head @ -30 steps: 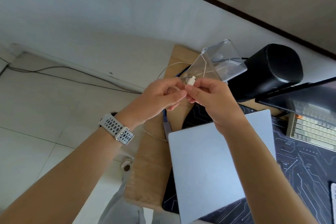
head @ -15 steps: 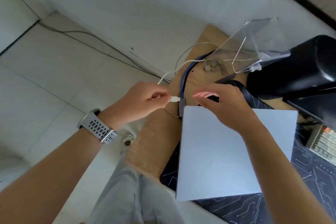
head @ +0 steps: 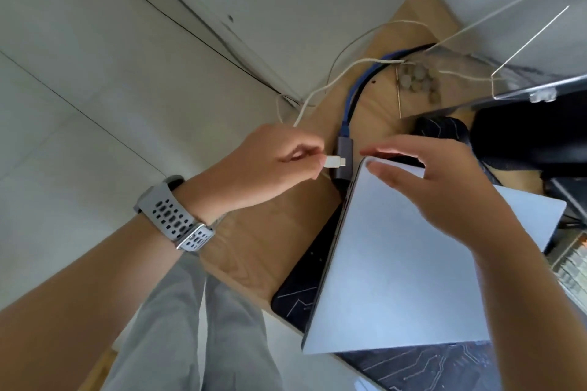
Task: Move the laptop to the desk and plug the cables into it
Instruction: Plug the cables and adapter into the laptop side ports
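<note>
A closed silver laptop (head: 394,267) lies on a dark desk mat (head: 301,282) on the wooden desk (head: 263,251). My left hand (head: 270,165), with a grey watch on the wrist, pinches the white cable plug (head: 334,162), whose tip points at the laptop's left rear corner with a small gap. Its white cable (head: 330,86) runs back over the desk edge. My right hand (head: 444,187) rests on the laptop's rear left corner, fingers spread. A grey adapter (head: 344,149) on a blue cable (head: 359,89) lies just behind the plug, beside that corner.
A clear acrylic stand (head: 514,51) rises at the back right, with several coins (head: 416,79) under it. A black cylinder (head: 524,136) sits right of it. A keyboard edge (head: 571,263) shows at far right. My grey trouser leg (head: 197,327) is below; tiled floor lies left.
Both hands came down from in front of the stand. My left hand carried the white plug to the laptop's left rear corner; my right hand let go and settled on the lid.
</note>
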Tool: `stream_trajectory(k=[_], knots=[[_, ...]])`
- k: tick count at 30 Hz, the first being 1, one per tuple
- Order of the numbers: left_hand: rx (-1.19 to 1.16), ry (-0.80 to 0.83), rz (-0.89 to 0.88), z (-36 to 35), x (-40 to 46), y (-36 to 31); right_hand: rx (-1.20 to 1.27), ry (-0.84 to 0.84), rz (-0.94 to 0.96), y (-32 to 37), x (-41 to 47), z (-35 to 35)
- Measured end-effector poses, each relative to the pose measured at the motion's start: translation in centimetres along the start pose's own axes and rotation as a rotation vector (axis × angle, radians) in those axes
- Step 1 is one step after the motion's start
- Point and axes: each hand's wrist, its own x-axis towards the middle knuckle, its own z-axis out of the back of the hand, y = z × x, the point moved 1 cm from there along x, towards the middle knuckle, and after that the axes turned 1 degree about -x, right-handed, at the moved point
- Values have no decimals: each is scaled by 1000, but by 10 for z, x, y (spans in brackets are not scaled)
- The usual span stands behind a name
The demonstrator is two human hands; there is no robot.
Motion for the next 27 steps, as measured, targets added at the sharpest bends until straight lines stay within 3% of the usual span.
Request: stream_trajectory(k=[13,27], knots=[[-98,120,-35,-8,11,24,20,23,17,4,5,0],[-95,135,-63,-18,7,25,39,5,22,3,5,-4]])
